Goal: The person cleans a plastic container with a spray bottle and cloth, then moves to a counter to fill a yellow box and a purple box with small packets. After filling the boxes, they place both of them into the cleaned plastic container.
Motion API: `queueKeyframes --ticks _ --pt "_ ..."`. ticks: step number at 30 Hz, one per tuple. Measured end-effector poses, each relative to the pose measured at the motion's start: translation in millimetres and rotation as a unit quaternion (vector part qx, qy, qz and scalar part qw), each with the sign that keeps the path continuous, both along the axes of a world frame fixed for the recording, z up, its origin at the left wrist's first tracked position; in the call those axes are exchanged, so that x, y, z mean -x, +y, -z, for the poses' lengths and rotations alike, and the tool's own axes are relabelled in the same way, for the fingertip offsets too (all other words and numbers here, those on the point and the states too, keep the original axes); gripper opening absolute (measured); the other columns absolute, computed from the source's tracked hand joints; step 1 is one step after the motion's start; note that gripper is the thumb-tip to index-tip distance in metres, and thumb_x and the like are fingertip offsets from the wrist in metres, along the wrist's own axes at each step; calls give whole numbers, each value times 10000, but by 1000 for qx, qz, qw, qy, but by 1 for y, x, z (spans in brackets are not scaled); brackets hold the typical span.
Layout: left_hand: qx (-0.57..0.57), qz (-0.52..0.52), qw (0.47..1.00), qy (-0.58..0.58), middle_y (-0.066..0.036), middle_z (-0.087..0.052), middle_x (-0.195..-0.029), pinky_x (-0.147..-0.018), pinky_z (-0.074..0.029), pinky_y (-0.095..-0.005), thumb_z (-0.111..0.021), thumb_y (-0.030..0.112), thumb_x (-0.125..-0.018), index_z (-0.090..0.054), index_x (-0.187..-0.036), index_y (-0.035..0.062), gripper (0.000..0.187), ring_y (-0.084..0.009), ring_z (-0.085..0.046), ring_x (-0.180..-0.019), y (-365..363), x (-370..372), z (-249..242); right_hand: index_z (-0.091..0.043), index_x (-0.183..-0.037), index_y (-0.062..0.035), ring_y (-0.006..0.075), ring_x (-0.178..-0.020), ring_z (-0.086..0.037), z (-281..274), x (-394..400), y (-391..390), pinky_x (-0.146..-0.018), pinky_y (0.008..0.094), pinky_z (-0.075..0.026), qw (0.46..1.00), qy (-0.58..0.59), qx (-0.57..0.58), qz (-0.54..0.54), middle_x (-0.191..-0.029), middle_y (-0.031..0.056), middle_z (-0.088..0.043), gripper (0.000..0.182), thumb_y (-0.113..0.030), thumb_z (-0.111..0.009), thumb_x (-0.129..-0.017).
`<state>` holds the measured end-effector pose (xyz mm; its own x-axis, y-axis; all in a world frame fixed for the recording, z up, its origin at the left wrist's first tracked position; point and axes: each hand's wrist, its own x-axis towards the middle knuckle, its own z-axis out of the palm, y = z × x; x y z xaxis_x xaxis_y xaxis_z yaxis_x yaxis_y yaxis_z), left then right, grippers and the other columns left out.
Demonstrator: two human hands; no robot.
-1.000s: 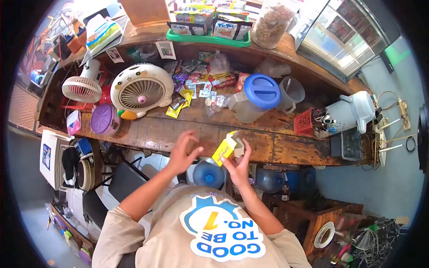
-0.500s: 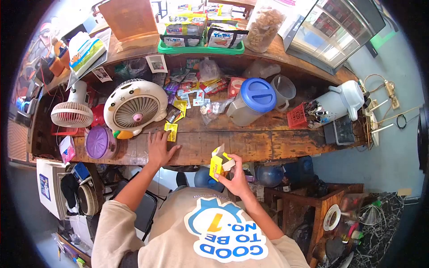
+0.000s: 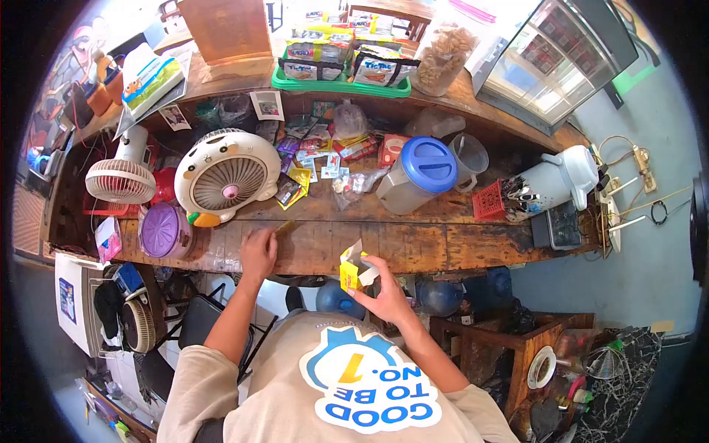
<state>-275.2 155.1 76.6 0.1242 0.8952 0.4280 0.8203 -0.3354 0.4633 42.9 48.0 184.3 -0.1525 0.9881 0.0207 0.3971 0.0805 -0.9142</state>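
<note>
My right hand (image 3: 382, 290) grips a small yellow cardboard box (image 3: 348, 275) just in front of the counter edge, its top flaps open. My left hand (image 3: 258, 253) rests at the counter's front edge, fingers drawn together on a yellow sachet (image 3: 284, 228), which shows nearly edge-on past the fingertips. Beyond it, a yellow and dark sachet (image 3: 294, 187) lies on the wood, close to the white animal-shaped fan (image 3: 229, 176).
On the wooden counter (image 3: 428, 240) stand a blue-lidded pitcher (image 3: 428, 166), a purple-lidded tub (image 3: 164, 230), a small fan (image 3: 120, 181) and a red basket (image 3: 487, 203) of cutlery. Loose sachets (image 3: 314, 151) lie under the shelf, which carries a green tray (image 3: 340, 84) of snack packs.
My left hand has gone from spread flat to fingers closed, and the yellow sachet beside it has tipped up from the counter. The yellow box has shifted slightly left and down.
</note>
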Motion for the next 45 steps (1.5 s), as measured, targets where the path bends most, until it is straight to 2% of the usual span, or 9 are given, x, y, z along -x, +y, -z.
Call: queueKeyframes --ticks 3,4,11,20,25,28,34,37,45 --pt "141 -110 957 -227 -151 -702 -849 -805 -519 -376 -549 154 -1029 -647 -1034 3 180 -275 -685 -825 -17 -23 -37 -458 -1408 -108 347 -1206 -610 -5 -3 0 -988 413 -489 1000 -22 -6 -10 -1343 179 -576 697 -170 -825 -818" --pt "165 -113 941 -273 -106 -644 -805 -742 -485 -308 -504 184 -1072 -624 -1037 0 223 -156 -614 -786 -19 -22 -26 -459 -1396 -107 364 -1227 -601 -6 -5 0 -1001 424 -484 999 -33 -9 -13 -1347 186 -575 689 -181 -826 -818" --pt "217 -58 842 -491 -36 -633 -903 -718 -488 -260 -506 122 -1074 -565 -1167 28 145 -68 -587 -841 -32 -54 -62 -436 -1405 -118 395 -1240 -591 1 -13 1 -1014 450 -482 998 -59 -20 -23 -1332 204 -584 716 -211 -829 -814" --pt "281 133 791 -527 -127 -632 -1168 -899 -571 -308 -658 -32 -945 -414 -1362 31 487 -161 -673 -1028 -38 -90 -167 -381 -1456 -142 407 -1233 -593 -5 -7 4 -996 478 -490 997 -71 -3 -16 -1352 220 -583 809 -232 -831 -790" --pt "306 162 793 -501 -110 -697 -1098 -888 -566 -295 -672 -19 -945 -444 -1332 26 451 -151 -681 -1023 -44 -108 -181 -382 -1475 -114 415 -1208 -597 -14 -2 5 -984 483 -498 993 -108 -34 -15 -1330 213 -594 845 -207 -823 -761" --pt "270 147 892 -332 -143 -750 -1031 -848 -569 -314 -694 3 -929 -528 -1260 6 370 -164 -722 -941 -46 -117 -192 -394 -1475 -121 416 -1189 -606 -10 -1 3 -975 477 -503 989 -141 -48 -8 -1318 212 -607 852 -204 -823 -744" --pt "200 168 950 -169 -177 -744 -1041 -820 -567 -356 -717 29 -883 -630 -1286 64 414 -281 -742 -921 -46 -109 -193 -390 -1492 -136 412 -1146 -629 -18 1 4 -945 481 -506 990 -111 -83 17 -1302 210 -623 898 -182 -825 -708" --pt "150 191 960 -142 -180 -718 -1046 -825 -567 -436 -712 47 -869 -642 -1292 115 434 -376 -695 -969 -47 -108 -194 -392 -1496 -139 395 -1148 -631 -22 0 3 -964 480 -495 984 -155 -90 10 -1292 199 -631 913 -161 -827 -693" --pt "230 139 962 -49 -112 -630 -1106 -791 -552 -438 -786 85 -767 -583 -1365 144 634 -338 -667 -904 -52 -117 -195 -408 -1490 -140 378 -1153 -630 -27 6 0 -988 479 -478 982 -148 -120 -14 -1316 181 -627 913 -132 -822 -676"
